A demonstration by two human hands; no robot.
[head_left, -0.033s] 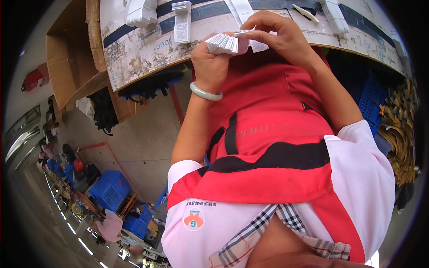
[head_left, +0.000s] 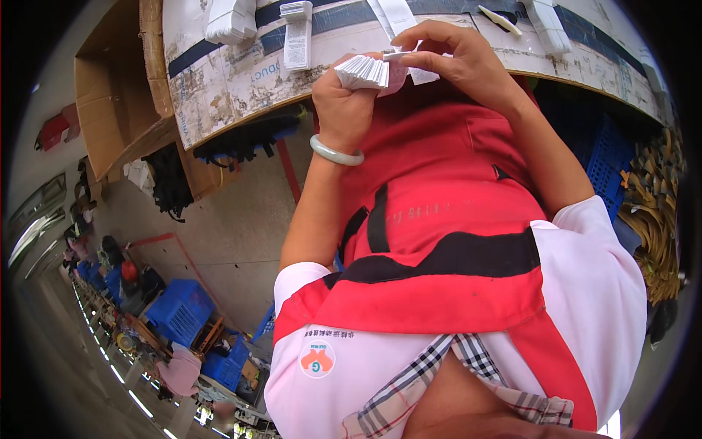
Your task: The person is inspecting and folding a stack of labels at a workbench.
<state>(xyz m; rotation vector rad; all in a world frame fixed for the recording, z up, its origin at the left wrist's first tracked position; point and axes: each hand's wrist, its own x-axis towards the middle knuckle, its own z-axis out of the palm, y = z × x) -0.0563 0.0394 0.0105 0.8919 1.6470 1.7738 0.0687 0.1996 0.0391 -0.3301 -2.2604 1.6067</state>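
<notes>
The left hand [head_left: 344, 99] is closed in a fist around a fanned stack of white cards [head_left: 363, 71], its grip pressed tight on the stack's lower end so the card edges splay out above the knuckles. A pale green bangle [head_left: 336, 154] circles that wrist. The right hand [head_left: 457, 62] arches over from the other side, thumb and forefinger pinching a single white slip [head_left: 409, 67] that touches the top of the stack; the remaining fingers curl loosely above it. Both hands meet just at the near edge of the desk [head_left: 219, 80], so the cards sit in the air in front of the chest, against that edge.

On the desk, just beyond the hands, lie several white paper pieces: a folded tag [head_left: 296, 33] to the left, a thicker white bundle [head_left: 230, 20] further left, and long strips [head_left: 395, 14] behind the right hand. The desk surface is worn, with dark tape bands across it. An open cardboard box [head_left: 117, 88] stands at its left end.

Below the hands, a red apron [head_left: 439, 219] with black bands covers a pink shirt [head_left: 585, 293]. Blue crates [head_left: 179, 311] stand on the floor well to the left, and another blue crate [head_left: 603, 157] sits under the desk on the right.
</notes>
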